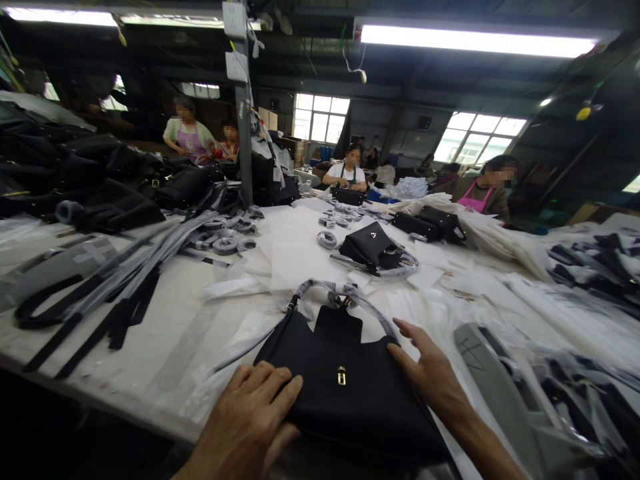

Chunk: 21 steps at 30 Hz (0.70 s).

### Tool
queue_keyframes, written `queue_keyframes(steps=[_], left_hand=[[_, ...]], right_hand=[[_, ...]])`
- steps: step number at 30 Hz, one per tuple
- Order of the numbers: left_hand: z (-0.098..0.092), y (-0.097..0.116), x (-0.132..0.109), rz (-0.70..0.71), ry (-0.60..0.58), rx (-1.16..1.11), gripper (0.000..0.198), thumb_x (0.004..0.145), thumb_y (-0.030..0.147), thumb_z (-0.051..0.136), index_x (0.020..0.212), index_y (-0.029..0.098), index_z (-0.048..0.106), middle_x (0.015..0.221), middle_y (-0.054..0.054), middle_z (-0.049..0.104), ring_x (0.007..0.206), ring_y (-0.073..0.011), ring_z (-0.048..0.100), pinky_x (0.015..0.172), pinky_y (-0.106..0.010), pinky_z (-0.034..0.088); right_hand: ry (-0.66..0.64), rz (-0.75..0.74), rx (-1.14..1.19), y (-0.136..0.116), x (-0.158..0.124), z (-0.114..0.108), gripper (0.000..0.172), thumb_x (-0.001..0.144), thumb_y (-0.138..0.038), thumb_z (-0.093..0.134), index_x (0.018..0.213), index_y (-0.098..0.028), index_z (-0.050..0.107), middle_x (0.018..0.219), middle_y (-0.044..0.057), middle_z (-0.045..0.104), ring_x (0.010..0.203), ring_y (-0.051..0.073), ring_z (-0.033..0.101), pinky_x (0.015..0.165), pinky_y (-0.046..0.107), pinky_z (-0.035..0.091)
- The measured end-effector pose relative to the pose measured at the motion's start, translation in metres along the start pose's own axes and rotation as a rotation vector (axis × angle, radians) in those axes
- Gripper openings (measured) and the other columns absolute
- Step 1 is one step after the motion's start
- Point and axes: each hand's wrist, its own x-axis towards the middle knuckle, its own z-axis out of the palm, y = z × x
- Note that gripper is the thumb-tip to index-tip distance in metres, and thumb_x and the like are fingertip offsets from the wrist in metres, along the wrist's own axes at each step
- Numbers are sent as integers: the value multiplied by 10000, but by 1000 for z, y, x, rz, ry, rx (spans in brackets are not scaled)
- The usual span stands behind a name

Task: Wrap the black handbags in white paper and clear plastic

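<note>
A black handbag (360, 407) with a small gold clasp (341, 376) lies at the front edge of the table. Its handle (370, 303), wrapped in clear plastic, arches behind it, and a black flap (339, 327) stands up at its top. My left hand (257, 413) rests on the bag's left side, fingers somewhat spread and thumb apart. At the bag's upper right corner, my right hand (425, 363) touches the edge with its thumb, its fingers stretched out.
Another black bag (370, 247) lies farther back. Wrapped straps (145, 267) and black bags (100, 180) fill the left side. A grey tape dispenser (500, 380) stands at right among plastic sheets (555, 313). A pole (245, 127) rises behind; several people work across the table.
</note>
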Motion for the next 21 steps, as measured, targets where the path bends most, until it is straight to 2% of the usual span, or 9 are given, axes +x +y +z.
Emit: queue_keyframes(steps=[2,4,6,8,10,13,16,19,21], left_hand=[[0,6,2,26,-13,3,468,846,422,698,1275,273,586,1149,-46,689,1042,-272,584,971,-440,353],[6,12,9,77,-23,-23,488,868,459,665,1301,255,571,1199,-56,679,1097,-275,580,1045,-463,319],[17,16,16,113,-35,-68,509,884,506,641,1313,245,560,1233,-54,675,1116,-262,591,1080,-450,306],[30,17,20,133,-58,-97,542,898,561,613,1333,245,543,1257,-44,672,1116,-249,607,1083,-426,317],[40,13,20,166,-43,-106,579,915,600,567,1366,241,519,1268,-44,671,1135,-250,609,1109,-436,295],[52,7,17,251,-37,-75,600,950,569,521,1424,206,467,1301,-74,653,1202,-262,581,1157,-471,243],[60,3,14,303,36,-46,591,960,598,478,1378,182,518,1232,-92,685,1163,-259,611,1156,-477,275],[59,2,16,302,150,-39,577,974,634,399,1285,187,590,1118,-84,728,1076,-238,656,1142,-454,323],[50,2,20,333,118,-25,515,995,579,406,1293,200,586,1126,-74,730,1071,-221,661,1129,-416,357]], right_hand=[[-2,-252,-72,-27,-2,1,315,876,-390,579,1126,-249,710,1193,92,665,1146,290,588,1034,443,440],[-196,-369,-91,-53,-2,7,254,921,-329,541,1048,-253,747,1087,83,695,1032,248,631,952,381,488],[-457,-366,-122,-70,3,16,232,913,-274,556,1005,-238,766,985,64,715,919,211,656,863,318,508],[-621,-313,-169,-76,10,25,213,875,-230,588,969,-222,779,926,47,730,869,195,662,829,289,498],[-704,-267,-150,-74,17,31,217,843,-207,599,954,-221,785,904,29,741,846,185,664,800,268,490],[-822,-194,-34,-68,24,36,210,802,-215,631,944,-228,786,881,0,752,806,169,669,728,232,482],[-928,-153,-33,-67,29,38,194,749,-196,673,907,-216,785,831,-10,758,768,167,670,667,215,466],[-1021,-221,-95,-71,38,39,204,718,-159,694,891,-220,783,790,-25,747,719,154,659,630,201,455],[-1068,-344,-129,-74,44,40,193,733,-142,691,882,-226,779,784,-31,734,706,143,651,636,193,458]])
